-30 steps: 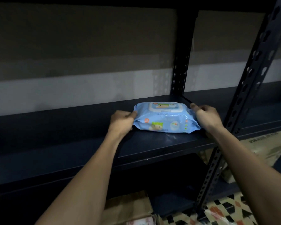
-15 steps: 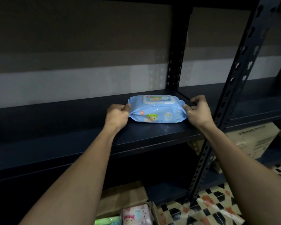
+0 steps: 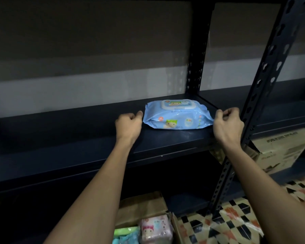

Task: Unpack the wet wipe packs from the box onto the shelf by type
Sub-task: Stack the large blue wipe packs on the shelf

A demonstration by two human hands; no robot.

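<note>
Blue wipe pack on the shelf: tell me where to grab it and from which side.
Grip the blue wipe pack by its two short crimped ends, one hand per side, coming in level from the shelf front. It lies flat, lid up, long side facing you, and its soft bulging middle offers less to pinch.

Looked like a shop stockroom or storage room to me: dark boltless metal shelving [image 3: 95, 147] with punched steel uprights [image 3: 264, 81], printed cardboard cartons [image 3: 280, 152] parked underneath, an open box [image 3: 143, 206] of wipe packs on the patterned tile floor [image 3: 236, 217].
</note>
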